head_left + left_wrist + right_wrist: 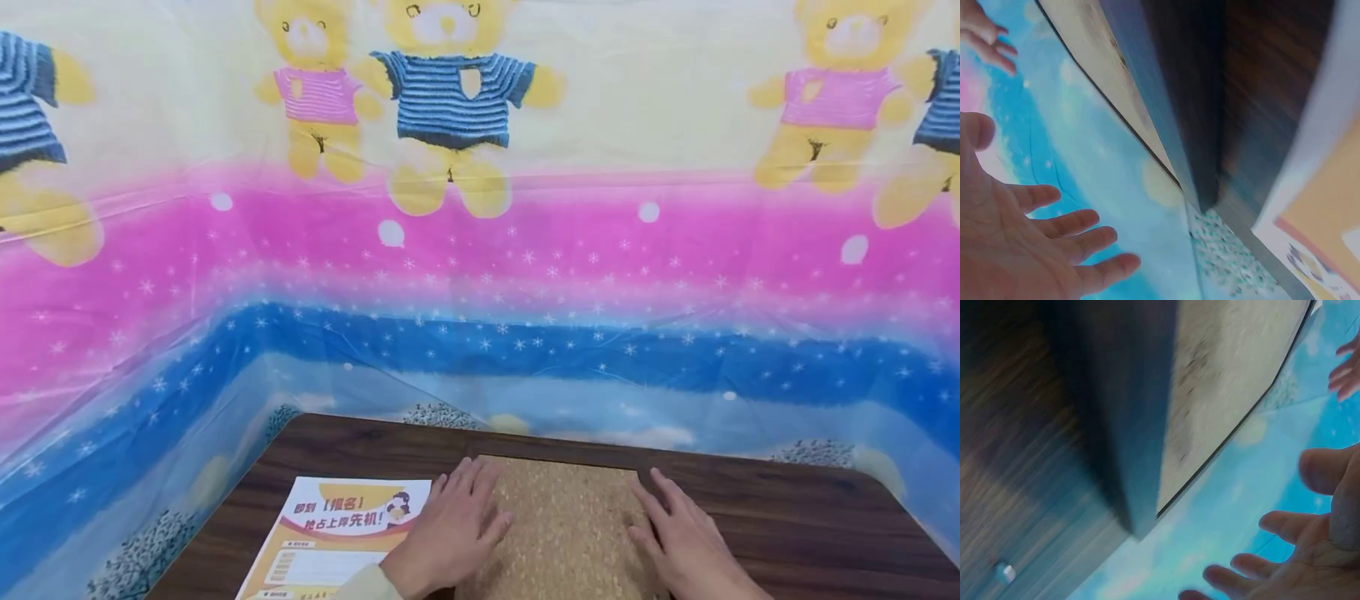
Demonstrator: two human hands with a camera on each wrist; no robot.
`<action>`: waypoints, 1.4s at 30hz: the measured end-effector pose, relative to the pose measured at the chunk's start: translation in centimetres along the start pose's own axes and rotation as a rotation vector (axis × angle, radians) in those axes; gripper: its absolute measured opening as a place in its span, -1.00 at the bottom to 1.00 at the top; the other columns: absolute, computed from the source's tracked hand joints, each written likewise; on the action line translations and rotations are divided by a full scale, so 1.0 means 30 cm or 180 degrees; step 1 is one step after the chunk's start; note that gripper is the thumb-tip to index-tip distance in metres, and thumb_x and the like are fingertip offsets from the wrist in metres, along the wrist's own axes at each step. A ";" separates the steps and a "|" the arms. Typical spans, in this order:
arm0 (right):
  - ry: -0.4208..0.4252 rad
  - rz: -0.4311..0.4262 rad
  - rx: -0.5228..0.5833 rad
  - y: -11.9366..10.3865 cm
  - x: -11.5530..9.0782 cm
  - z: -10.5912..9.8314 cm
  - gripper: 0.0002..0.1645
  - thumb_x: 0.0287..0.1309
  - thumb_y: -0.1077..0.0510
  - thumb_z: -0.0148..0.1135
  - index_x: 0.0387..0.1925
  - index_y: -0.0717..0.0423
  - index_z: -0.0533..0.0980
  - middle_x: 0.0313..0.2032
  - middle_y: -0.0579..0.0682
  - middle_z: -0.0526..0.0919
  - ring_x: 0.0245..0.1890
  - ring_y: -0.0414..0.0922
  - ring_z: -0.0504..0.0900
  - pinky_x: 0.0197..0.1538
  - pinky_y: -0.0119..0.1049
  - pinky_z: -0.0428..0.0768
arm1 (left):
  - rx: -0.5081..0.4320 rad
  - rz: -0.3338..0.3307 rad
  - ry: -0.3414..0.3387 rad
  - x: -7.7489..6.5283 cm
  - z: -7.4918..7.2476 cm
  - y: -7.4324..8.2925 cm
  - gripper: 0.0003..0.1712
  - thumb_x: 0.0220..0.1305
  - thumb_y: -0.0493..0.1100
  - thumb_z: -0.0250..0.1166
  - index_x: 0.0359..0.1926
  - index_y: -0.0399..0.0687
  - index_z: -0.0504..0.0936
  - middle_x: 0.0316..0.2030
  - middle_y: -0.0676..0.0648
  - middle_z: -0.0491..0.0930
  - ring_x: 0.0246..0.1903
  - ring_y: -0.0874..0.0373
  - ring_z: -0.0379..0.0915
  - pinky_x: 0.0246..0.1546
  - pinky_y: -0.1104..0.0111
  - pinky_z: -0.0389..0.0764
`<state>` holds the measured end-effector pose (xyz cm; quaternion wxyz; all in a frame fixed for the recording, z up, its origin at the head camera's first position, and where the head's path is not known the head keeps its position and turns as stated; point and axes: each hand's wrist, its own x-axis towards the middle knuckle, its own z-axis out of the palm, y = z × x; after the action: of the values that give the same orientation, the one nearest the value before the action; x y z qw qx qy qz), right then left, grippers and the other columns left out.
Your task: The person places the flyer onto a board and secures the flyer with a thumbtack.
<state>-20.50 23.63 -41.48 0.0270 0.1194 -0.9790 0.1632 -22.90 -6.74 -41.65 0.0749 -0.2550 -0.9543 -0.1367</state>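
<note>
A cork-topped board (562, 533) lies on the dark wooden table, with its lower part cut off by the head view's bottom edge. My left hand (453, 529) is over the board's left edge, its fingers extended and pointing forward. On the other side, my right hand (693, 533) is at the right edge with fingers spread. Both wrist views show the board's dark, raised side and pale top. Nothing lies in either palm; the left hand (1022, 244) and right hand (1297, 562) look apart from the board there.
A printed orange-and-white sheet (337, 533) lies on the table (360, 450) left of the board, partly behind my left hand. Around the table hangs a curtain (600, 250) printed with bears. A small shiny object (1005, 573) rests on the tabletop in the right wrist view.
</note>
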 end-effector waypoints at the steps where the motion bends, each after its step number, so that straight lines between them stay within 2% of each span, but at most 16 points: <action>1: 0.0002 0.0007 0.0030 0.015 -0.002 -0.010 -0.27 0.09 -0.24 -0.07 0.25 -0.04 0.10 0.21 0.20 0.03 0.13 0.22 0.10 -0.14 0.18 0.23 | 0.0016 -0.0022 0.0028 0.001 -0.006 -0.012 -0.21 0.15 0.38 -0.46 0.28 0.07 0.03 0.23 -0.12 0.03 0.21 -0.05 -0.11 0.04 -0.02 0.05; 5: 0.0058 0.0102 0.0136 0.084 -0.013 -0.045 -0.37 -0.02 0.04 0.19 0.13 0.06 0.28 0.07 0.16 0.25 -0.01 0.12 0.33 -0.23 -0.02 0.40 | 0.0067 -0.0194 0.0205 -0.001 -0.044 -0.071 -0.24 0.18 0.33 -0.34 0.26 -0.02 0.09 0.15 -0.13 0.15 0.13 -0.05 0.04 -0.01 0.01 0.16; 9: 0.0116 0.0217 0.0193 0.165 -0.027 -0.064 -0.48 -0.15 0.18 0.29 -0.03 0.01 0.42 -0.10 0.01 0.39 -0.18 -0.03 0.46 -0.35 -0.18 0.44 | 0.0201 -0.0435 0.0376 -0.018 -0.081 -0.146 -0.28 0.19 0.28 -0.19 0.24 -0.06 0.13 0.10 -0.11 0.21 0.06 -0.04 0.12 -0.07 0.03 0.21; 16: -0.0196 0.0508 0.0156 0.301 -0.066 -0.078 -0.49 -0.20 0.15 0.32 -0.08 0.08 0.45 -0.18 0.02 0.43 -0.21 0.05 0.46 -0.34 -0.10 0.43 | 0.0428 -0.0713 0.0492 -0.081 -0.115 -0.276 -0.29 0.15 0.18 -0.01 0.19 -0.18 0.19 0.04 -0.19 0.26 0.01 -0.10 0.16 -0.13 0.02 0.25; 20: -0.0190 0.0557 0.0171 0.354 -0.077 -0.078 -0.52 -0.21 0.15 0.32 -0.12 0.08 0.47 -0.22 -0.01 0.45 -0.27 -0.01 0.48 -0.37 -0.15 0.43 | 0.0570 -0.0868 0.0516 -0.104 -0.137 -0.349 -0.30 0.10 0.09 0.10 0.15 -0.27 0.22 -0.02 -0.25 0.28 -0.06 -0.16 0.19 -0.17 0.00 0.27; 25: -0.0179 0.0567 0.0253 0.389 -0.095 -0.064 -0.56 -0.23 0.18 0.33 -0.17 0.05 0.49 -0.34 -0.10 0.46 -0.42 -0.19 0.44 -0.43 -0.25 0.41 | 0.0585 -0.1339 0.0123 -0.122 -0.162 -0.433 -0.31 0.07 0.04 0.16 0.10 -0.35 0.24 -0.09 -0.31 0.30 -0.08 -0.23 0.19 -0.19 -0.06 0.25; 30: -0.0228 0.0550 0.0411 0.405 -0.110 -0.050 -0.58 -0.25 0.21 0.34 -0.21 0.05 0.49 -0.32 -0.12 0.50 -0.46 -0.25 0.43 -0.44 -0.33 0.40 | 0.0569 -0.1788 -0.0217 -0.158 -0.169 -0.505 -0.30 0.03 0.01 0.21 0.04 -0.44 0.25 -0.13 -0.39 0.29 -0.10 -0.31 0.16 -0.20 -0.10 0.22; 39: -0.0489 0.0483 0.0529 0.441 -0.135 -0.030 -0.71 -0.23 0.21 0.32 -0.33 0.06 0.51 -0.41 -0.15 0.50 -0.49 -0.29 0.45 -0.46 -0.37 0.41 | 0.0531 -0.2133 -0.0725 -0.203 -0.183 -0.583 -0.22 -0.01 0.07 0.24 -0.06 -0.59 0.26 -0.28 -0.42 0.35 -0.23 -0.30 0.22 -0.27 -0.08 0.27; 42: -0.0507 0.0413 0.0521 0.449 -0.139 -0.023 -0.75 -0.21 0.16 0.31 -0.36 0.01 0.51 -0.45 -0.17 0.49 -0.51 -0.32 0.44 -0.48 -0.39 0.40 | 0.0432 -0.2262 -0.0870 -0.201 -0.162 -0.619 -0.23 -0.02 0.10 0.24 -0.11 -0.58 0.31 -0.34 -0.38 0.39 -0.28 -0.28 0.24 -0.30 -0.08 0.27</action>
<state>-19.72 37.17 -45.42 -0.0713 0.0702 -0.9671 0.2340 -26.79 -26.46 -42.45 -0.0883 0.0812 -0.9912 -0.0555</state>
